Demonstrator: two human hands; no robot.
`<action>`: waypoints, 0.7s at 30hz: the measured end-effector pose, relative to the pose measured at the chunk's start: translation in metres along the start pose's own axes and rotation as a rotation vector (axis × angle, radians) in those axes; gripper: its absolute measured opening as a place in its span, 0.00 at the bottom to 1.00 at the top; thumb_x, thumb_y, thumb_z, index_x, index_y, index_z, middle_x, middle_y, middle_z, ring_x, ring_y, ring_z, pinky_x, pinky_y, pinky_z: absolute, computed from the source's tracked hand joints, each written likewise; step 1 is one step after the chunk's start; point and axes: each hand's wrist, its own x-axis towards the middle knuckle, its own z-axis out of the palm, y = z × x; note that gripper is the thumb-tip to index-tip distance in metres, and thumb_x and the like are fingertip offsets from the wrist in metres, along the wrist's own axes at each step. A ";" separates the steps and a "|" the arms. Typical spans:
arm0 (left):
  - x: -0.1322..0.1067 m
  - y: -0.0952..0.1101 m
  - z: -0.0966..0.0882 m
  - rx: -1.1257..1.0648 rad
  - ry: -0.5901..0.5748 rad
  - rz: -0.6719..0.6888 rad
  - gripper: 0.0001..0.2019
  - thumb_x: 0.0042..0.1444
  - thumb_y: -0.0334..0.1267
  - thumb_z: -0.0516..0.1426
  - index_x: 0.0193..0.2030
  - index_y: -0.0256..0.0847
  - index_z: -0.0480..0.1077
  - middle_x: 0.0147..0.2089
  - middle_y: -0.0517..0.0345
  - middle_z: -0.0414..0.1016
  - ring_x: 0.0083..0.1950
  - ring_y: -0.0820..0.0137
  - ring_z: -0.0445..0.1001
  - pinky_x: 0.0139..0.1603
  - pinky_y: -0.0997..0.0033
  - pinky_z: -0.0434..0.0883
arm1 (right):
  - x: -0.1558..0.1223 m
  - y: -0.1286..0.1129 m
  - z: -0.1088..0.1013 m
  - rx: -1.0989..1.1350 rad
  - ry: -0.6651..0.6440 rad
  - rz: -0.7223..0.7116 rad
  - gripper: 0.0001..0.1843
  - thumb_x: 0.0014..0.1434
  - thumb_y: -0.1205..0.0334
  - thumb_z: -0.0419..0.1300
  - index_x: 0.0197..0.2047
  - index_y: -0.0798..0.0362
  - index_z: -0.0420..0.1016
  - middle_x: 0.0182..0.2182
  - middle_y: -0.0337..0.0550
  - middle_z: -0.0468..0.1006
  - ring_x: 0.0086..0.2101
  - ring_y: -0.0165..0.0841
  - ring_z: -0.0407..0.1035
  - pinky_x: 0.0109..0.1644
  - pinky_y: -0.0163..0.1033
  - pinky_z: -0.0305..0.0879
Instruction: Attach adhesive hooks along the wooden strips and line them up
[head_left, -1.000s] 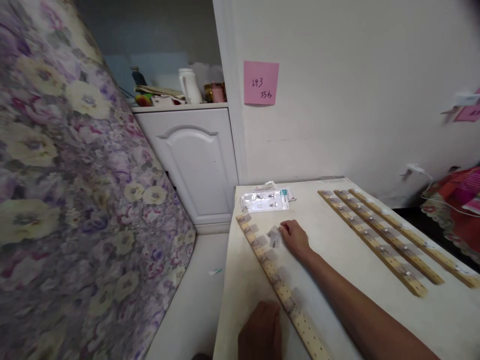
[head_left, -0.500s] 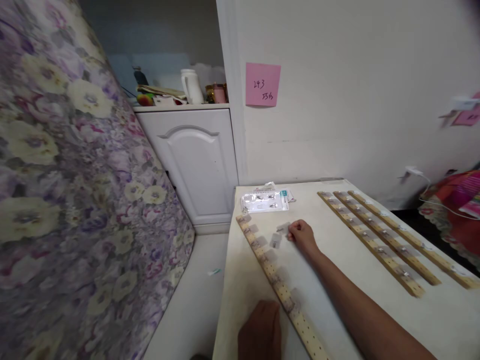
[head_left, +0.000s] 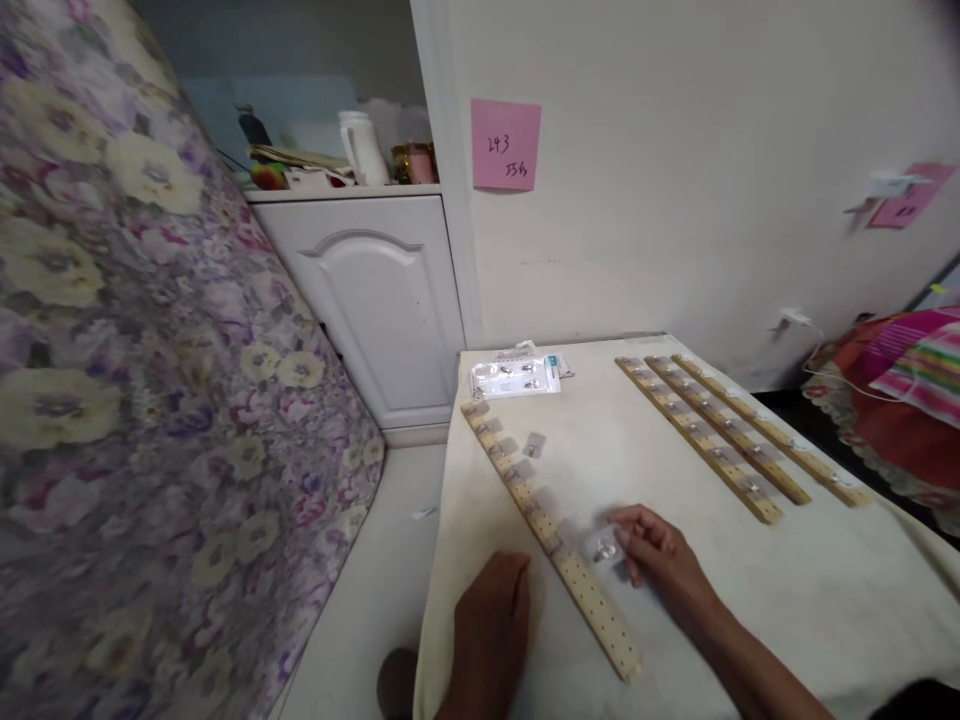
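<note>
My right hand pinches a small clear plastic square with a metal hook, just right of the near half of a wooden strip with holes. Similar clear squares sit along the strip's far part, while its near end shows bare holes. My left hand is closed at the left side of the strip; whatever its fingers hold, if anything, is hidden. Another loose clear hook square lies on the table right of the strip's far part.
Three wooden strips with hook squares lie at the right of the white table. Clear packaging with hooks rests at the far edge. A floral curtain hangs left, and a white cabinet stands behind.
My right hand has drawn back toward me, carrying one clear hook square from beside the other loose one to near the strip. My left hand remains closed, and the view has shifted slightly.
</note>
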 end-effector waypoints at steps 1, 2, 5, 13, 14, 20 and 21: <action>-0.003 0.000 0.002 -0.007 -0.002 0.013 0.12 0.61 0.34 0.47 0.42 0.43 0.71 0.41 0.57 0.76 0.43 0.68 0.74 0.46 0.68 0.69 | -0.007 0.002 0.005 -0.020 -0.047 0.019 0.16 0.53 0.50 0.63 0.38 0.53 0.70 0.16 0.30 0.66 0.14 0.23 0.57 0.18 0.30 0.54; -0.006 0.001 0.004 -0.016 0.000 0.021 0.12 0.60 0.34 0.47 0.42 0.43 0.71 0.40 0.57 0.76 0.43 0.68 0.74 0.45 0.68 0.69 | -0.012 0.004 0.009 -0.040 -0.082 0.033 0.16 0.53 0.50 0.62 0.37 0.53 0.70 0.15 0.29 0.65 0.13 0.23 0.57 0.17 0.30 0.53; -0.017 0.003 0.015 -0.049 0.027 0.032 0.11 0.60 0.34 0.48 0.42 0.43 0.71 0.39 0.57 0.76 0.42 0.69 0.74 0.45 0.69 0.71 | -0.017 0.006 0.016 -0.081 -0.111 0.052 0.14 0.53 0.51 0.62 0.37 0.53 0.70 0.16 0.28 0.64 0.13 0.21 0.56 0.16 0.28 0.52; -0.036 0.001 0.042 -0.098 0.102 0.136 0.10 0.59 0.33 0.50 0.42 0.43 0.71 0.39 0.56 0.75 0.41 0.70 0.74 0.44 0.69 0.72 | -0.020 0.010 0.014 -0.127 -0.106 0.114 0.10 0.55 0.55 0.59 0.36 0.52 0.69 0.20 0.28 0.65 0.14 0.20 0.59 0.16 0.28 0.54; -0.037 0.001 0.043 -0.095 0.098 0.143 0.10 0.59 0.33 0.50 0.43 0.43 0.71 0.39 0.56 0.75 0.41 0.70 0.74 0.44 0.69 0.72 | -0.021 0.009 0.014 -0.133 -0.103 0.116 0.10 0.55 0.55 0.59 0.36 0.52 0.68 0.21 0.28 0.65 0.14 0.20 0.59 0.16 0.28 0.54; -0.036 0.004 0.043 -0.043 0.069 0.179 0.11 0.60 0.32 0.50 0.44 0.42 0.71 0.39 0.54 0.75 0.41 0.69 0.74 0.44 0.68 0.73 | -0.024 0.006 0.015 -0.183 -0.106 0.122 0.08 0.56 0.56 0.57 0.36 0.52 0.67 0.20 0.28 0.65 0.15 0.21 0.60 0.17 0.28 0.55; -0.036 0.004 0.043 -0.029 0.057 0.192 0.12 0.60 0.31 0.50 0.46 0.42 0.71 0.40 0.54 0.76 0.42 0.69 0.74 0.44 0.68 0.73 | -0.024 0.005 0.016 -0.192 -0.104 0.123 0.08 0.56 0.56 0.56 0.36 0.52 0.67 0.20 0.28 0.65 0.15 0.22 0.60 0.17 0.28 0.55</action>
